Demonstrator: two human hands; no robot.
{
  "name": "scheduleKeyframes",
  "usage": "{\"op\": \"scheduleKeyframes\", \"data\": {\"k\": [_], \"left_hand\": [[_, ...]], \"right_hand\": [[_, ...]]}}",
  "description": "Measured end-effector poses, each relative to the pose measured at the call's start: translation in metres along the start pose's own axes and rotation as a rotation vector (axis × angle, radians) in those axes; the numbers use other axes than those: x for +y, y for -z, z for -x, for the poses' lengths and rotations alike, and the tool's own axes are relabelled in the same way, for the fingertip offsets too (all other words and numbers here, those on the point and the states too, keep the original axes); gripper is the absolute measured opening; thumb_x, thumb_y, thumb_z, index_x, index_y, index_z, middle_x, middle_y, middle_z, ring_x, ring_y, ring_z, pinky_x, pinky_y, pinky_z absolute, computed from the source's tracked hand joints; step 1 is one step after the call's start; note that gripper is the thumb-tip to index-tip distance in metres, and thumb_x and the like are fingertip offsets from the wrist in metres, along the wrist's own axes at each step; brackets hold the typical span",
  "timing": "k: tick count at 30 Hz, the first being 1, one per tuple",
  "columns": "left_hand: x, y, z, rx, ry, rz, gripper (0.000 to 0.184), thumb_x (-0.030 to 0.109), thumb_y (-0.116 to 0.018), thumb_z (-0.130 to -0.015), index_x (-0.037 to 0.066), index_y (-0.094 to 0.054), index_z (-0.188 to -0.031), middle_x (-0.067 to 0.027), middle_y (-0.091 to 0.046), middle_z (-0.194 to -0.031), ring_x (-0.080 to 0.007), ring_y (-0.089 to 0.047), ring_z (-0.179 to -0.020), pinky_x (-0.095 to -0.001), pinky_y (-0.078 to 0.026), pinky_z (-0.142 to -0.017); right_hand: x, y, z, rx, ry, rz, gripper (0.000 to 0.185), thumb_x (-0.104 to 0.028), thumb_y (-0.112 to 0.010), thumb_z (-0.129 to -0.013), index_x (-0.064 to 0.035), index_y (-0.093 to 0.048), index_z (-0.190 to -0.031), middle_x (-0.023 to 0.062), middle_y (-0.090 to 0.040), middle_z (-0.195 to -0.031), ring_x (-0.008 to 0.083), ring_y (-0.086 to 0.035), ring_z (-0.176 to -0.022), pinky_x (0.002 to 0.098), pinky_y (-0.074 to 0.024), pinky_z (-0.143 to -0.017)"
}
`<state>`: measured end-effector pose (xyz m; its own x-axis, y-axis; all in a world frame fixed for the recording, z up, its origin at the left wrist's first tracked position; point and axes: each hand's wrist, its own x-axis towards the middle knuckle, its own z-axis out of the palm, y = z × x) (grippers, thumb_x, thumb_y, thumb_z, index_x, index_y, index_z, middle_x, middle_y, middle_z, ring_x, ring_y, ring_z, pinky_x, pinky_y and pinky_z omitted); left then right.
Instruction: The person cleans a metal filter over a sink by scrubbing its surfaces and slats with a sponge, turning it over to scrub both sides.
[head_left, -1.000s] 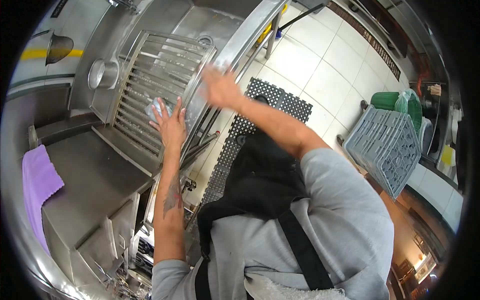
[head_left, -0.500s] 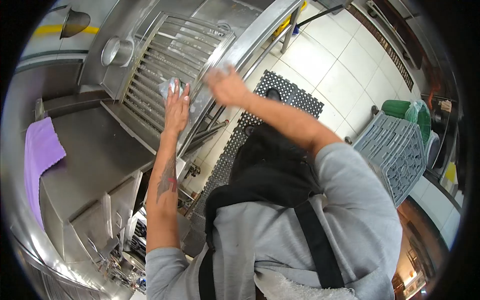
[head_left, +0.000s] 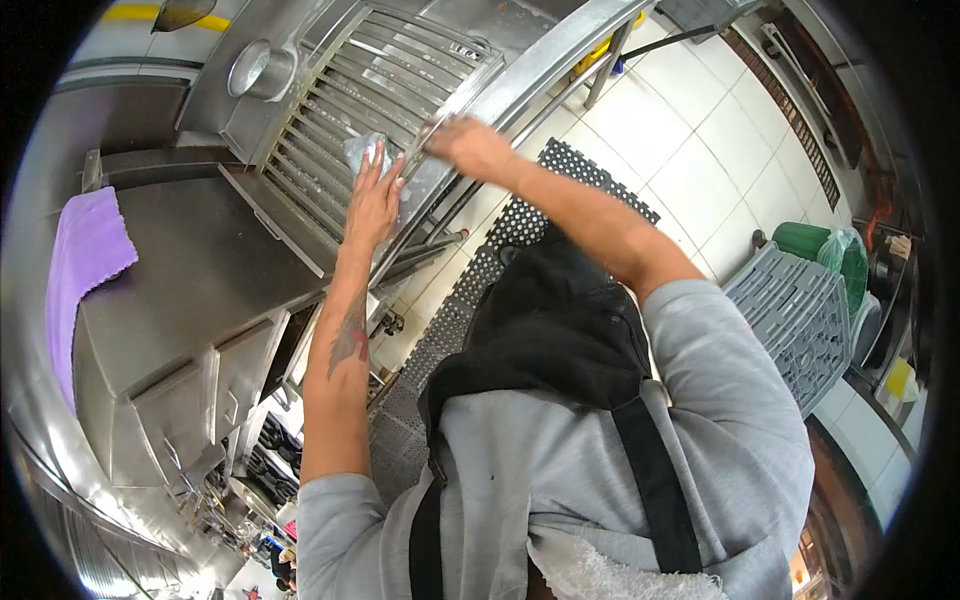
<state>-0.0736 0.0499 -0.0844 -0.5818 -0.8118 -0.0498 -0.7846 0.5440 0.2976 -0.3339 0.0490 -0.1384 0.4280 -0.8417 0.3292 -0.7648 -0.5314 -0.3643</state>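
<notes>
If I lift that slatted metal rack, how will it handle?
The metal rack is probably stiff, given its framed, straight-slatted build. It's likely slippery: whitish, sudsy-looking specks dot it. It may be heavy, being broad and metal.

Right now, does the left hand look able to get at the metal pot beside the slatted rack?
Probably yes, by stretching: the left hand is by the slatted rack, the metal pot sits past its far side, and nothing tall shows between them.
</notes>
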Motion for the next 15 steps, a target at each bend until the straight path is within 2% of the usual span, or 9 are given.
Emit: {"op": "scheduleKeyframes", "data": {"k": [2,3,6,11,15], "left_hand": [[-0.004,-0.002,-0.003,0.065,-0.041,0.028,0.043,0.026,-0.049,-0.106,0.021,-0.055,-0.148,-0.0127,-0.026,-0.168,-0.0405,-0.024,-0.153,-0.0499,-0.026,-0.123],[-0.004,-0.002,-0.002,0.060,-0.036,0.023,0.043,0.026,-0.049,-0.106,0.021,-0.055,-0.148,-0.0127,-0.026,-0.168,-0.0405,-0.024,-0.153,-0.0499,-0.026,-0.123],[-0.003,-0.002,-0.003,0.069,-0.057,-0.004,0.042,0.025,-0.048,-0.107,0.021,-0.055,-0.148,-0.0133,-0.026,-0.168,-0.0421,-0.024,-0.153,-0.0501,-0.027,-0.123],[-0.004,-0.003,-0.004,0.047,-0.037,0.012,0.042,0.025,-0.047,-0.107,0.021,-0.055,-0.149,-0.0143,-0.025,-0.168,-0.0442,-0.024,-0.152,-0.0502,-0.027,-0.122],[-0.005,-0.003,-0.008,0.060,-0.041,0.012,0.042,0.026,-0.046,-0.107,0.021,-0.055,-0.149,-0.0146,-0.025,-0.168,-0.0439,-0.025,-0.152,-0.0504,-0.027,-0.122]], "right_hand": [[-0.026,-0.024,-0.006,0.194,0.075,0.059,0.037,-0.018,-0.056,-0.092,-0.0146,-0.067,-0.127,0.0011,-0.066,-0.135,0.0212,-0.057,-0.130,0.0443,-0.0408,-0.113],[-0.026,-0.019,-0.006,0.196,0.075,0.051,0.037,-0.018,-0.056,-0.092,-0.0146,-0.067,-0.127,0.0011,-0.066,-0.135,0.0212,-0.057,-0.130,0.0443,-0.0408,-0.113],[-0.011,0.002,0.009,0.046,0.104,0.087,0.041,-0.015,-0.054,-0.092,-0.0142,-0.067,-0.131,0.0000,-0.061,-0.144,0.0223,-0.045,-0.144,0.0464,-0.0341,-0.119],[-0.019,-0.010,-0.007,0.061,0.040,0.058,0.043,-0.015,-0.054,-0.091,-0.0165,-0.067,-0.133,-0.0011,-0.060,-0.145,0.0224,-0.044,-0.144,0.0457,-0.0322,-0.121],[-0.010,-0.004,0.001,0.041,0.112,0.018,0.040,-0.015,-0.055,-0.092,-0.0164,-0.069,-0.129,-0.0019,-0.060,-0.145,0.0233,-0.044,-0.145,0.0469,-0.0327,-0.121]]}}
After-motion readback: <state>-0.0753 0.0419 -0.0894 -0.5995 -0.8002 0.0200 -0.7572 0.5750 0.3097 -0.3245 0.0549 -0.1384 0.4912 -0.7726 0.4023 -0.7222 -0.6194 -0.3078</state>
